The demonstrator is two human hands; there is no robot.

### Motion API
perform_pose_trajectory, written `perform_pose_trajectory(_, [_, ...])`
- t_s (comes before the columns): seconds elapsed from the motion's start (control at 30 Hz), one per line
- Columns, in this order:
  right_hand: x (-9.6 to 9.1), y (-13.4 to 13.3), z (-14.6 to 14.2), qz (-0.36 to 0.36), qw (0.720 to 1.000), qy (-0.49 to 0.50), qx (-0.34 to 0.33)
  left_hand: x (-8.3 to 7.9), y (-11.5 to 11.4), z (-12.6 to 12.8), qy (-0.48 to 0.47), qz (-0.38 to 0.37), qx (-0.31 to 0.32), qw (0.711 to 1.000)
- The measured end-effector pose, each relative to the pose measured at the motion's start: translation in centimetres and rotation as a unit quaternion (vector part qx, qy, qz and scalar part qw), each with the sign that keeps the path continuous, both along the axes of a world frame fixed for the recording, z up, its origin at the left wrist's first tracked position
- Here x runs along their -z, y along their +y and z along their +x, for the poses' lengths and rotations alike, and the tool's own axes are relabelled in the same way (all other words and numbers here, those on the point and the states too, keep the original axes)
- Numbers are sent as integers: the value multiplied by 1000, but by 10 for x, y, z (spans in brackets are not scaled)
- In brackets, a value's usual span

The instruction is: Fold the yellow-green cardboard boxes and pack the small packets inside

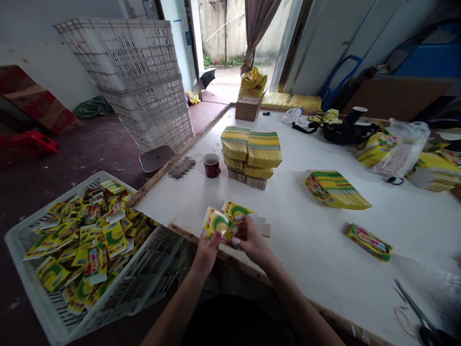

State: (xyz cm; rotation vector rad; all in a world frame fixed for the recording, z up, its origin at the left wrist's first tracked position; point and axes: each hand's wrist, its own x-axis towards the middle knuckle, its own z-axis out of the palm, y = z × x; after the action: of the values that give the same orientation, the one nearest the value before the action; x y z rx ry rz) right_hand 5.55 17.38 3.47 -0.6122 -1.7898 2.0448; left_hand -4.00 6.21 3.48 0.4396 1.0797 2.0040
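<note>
My left hand (208, 251) is closed on the lower left side of a small yellow and green printed box (218, 224), thumb on its front. At the box's right edge, the fingers of my right hand (249, 239) are bent; what they pinch, if anything, is hidden. Behind it, another yellow carton (236, 209) lies on the white table (306, 254), with white flaps (262, 225) showing at its right. Stacked bundles of flat yellow cartons (264, 149) stand farther back, beside a dark red mug (212, 166).
Left of the table, a plastic crate (27, 300) holds many yellow boxes. Tall white crates (144, 72) stand behind it. More carton bundles (336, 190) (370, 241) lie rightward, with scissors (419, 310) at the near right. A cardboard box (247, 109) sits at the far edge.
</note>
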Motion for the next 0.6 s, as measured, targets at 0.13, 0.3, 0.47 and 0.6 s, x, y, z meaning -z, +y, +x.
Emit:
perform_pose_trajectory(0.13, [-16, -31, -3, 16, 1000, 6, 24, -9, 19, 10, -60, -3, -154, 986])
perform_pose_trajectory(0.3, [-22, -36, -6, 156, 983, -84, 47, 3, 10, 7, 168, -74, -217, 959])
perform_pose_trajectory(0.47, [-21, -35, -8, -114, 993, -7, -23, 5, 6, 6, 92, -53, -155, 982])
perform_pose_trajectory(0.6, [-16, -45, -7, -13, 999, -1, -35, -5, 16, 2, -18, 30, -189, 981])
